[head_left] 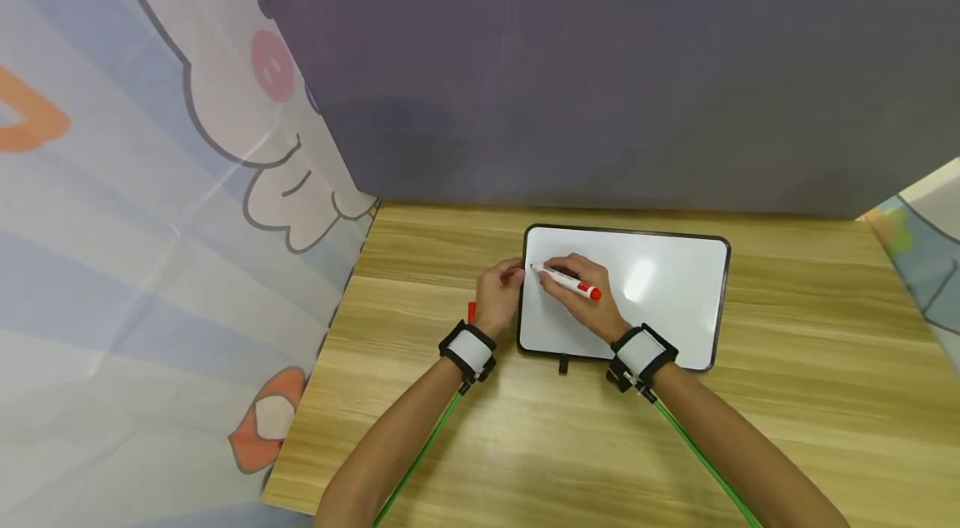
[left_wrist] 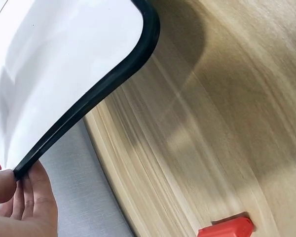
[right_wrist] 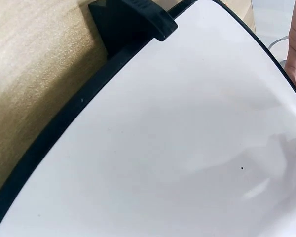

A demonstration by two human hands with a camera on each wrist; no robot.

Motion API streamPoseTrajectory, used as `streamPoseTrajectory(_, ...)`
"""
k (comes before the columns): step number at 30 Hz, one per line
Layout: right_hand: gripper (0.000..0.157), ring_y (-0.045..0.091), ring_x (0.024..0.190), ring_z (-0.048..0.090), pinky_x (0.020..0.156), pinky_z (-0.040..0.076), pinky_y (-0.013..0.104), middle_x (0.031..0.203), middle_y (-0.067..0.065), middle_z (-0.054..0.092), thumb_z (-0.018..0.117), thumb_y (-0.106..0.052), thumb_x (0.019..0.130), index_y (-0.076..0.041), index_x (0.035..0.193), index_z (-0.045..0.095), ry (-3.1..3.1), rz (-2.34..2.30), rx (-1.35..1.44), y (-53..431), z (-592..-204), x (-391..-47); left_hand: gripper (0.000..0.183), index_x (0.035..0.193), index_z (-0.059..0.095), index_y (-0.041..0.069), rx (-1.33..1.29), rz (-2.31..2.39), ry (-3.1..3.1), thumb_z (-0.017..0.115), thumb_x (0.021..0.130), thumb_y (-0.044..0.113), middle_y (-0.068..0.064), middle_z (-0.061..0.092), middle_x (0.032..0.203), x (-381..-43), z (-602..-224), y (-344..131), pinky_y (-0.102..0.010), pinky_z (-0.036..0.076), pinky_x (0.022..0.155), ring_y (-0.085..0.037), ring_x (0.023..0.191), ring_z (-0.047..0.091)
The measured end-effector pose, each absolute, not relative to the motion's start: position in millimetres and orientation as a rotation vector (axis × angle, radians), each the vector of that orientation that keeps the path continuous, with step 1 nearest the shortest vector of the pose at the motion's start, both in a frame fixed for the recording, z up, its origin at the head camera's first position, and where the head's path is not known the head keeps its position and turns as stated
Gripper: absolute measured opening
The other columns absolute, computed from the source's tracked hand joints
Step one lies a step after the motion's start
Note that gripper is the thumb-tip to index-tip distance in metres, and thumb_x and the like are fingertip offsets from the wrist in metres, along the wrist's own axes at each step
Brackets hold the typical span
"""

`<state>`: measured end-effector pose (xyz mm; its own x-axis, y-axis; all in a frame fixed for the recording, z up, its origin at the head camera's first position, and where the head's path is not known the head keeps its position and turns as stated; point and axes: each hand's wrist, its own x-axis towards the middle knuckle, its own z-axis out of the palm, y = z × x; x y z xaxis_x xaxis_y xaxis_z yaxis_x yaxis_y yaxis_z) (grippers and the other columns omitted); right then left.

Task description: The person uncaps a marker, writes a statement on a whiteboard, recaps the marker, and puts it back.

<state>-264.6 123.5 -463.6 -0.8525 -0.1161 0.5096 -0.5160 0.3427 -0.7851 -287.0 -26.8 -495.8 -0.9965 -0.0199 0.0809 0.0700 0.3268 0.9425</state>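
Observation:
A whiteboard (head_left: 667,295) with a black frame lies on the wooden table. My left hand (head_left: 498,295) holds its left edge; the left wrist view shows the thumb over the black frame (left_wrist: 84,103) and the fingers beneath. Over the board's left part, my right hand (head_left: 600,313) grips a white marker (head_left: 564,281) with a red end. Its uncapped dark tip points to the board's upper left; whether it touches the surface I cannot tell. In the right wrist view, the right hand and marker are out of sight.
A red cap (left_wrist: 227,228) lies on the table beside the left wrist. One black clip-like piece (right_wrist: 133,19) sits on the board's near edge. Behind the table (head_left: 810,328) rises a dark grey panel (head_left: 525,78); a patterned cloth (head_left: 150,261) hangs at left.

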Motion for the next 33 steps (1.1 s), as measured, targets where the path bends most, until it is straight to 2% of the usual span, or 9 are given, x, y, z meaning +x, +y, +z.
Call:
streamPoseTrajectory(12,0.016,0.009,0.068,0.052,0.059,0.041,0.009,0.078,0.016,0.065,0.072,0.004,0.074,0.006,0.089,0.068,-2.261,1.503,0.507,122,-483,-263,0.022,0.108,0.067,-0.003,-0.04,-1.745,-2.505,0.059,0.089,0.002,-0.018,0.07,0.098,-286,-500,-25,-0.029,0.055,0.075,-0.026,0.088,0.067)
streamPoseTrajectory(22,0.012,0.007,0.069,0.054,0.058,0.045,0.015,0.08,0.003,0.067,0.074,-0.009,0.077,-0.008,0.089,0.07,-2.283,1.542,0.562,126,-511,-262,0.023,0.11,0.067,-0.002,-0.066,-1.684,-2.534,0.059,0.089,0.003,-0.017,0.07,0.098,-287,-499,-27,-0.03,0.054,0.075,-0.026,0.087,0.067)
streamPoseTrajectory(27,0.013,0.008,0.068,0.053,0.058,0.043,0.014,0.079,0.008,0.066,0.073,-0.001,0.076,-0.002,0.088,0.069,-2.301,1.522,0.537,121,-505,-254,0.023,0.11,0.067,-0.003,-0.066,-1.686,-2.536,0.059,0.088,0.002,-0.017,0.07,0.098,-287,-498,-28,-0.033,0.054,0.076,-0.027,0.088,0.067)
streamPoseTrajectory(33,0.014,0.006,0.068,0.052,0.058,0.042,0.013,0.078,0.012,0.066,0.072,0.004,0.074,0.003,0.087,0.068,-2.3,1.511,0.546,119,-498,-248,0.023,0.109,0.067,-0.003,-0.081,-1.674,-2.533,0.059,0.088,0.002,-0.017,0.07,0.098,-288,-496,-28,-0.031,0.055,0.075,-0.026,0.087,0.067)
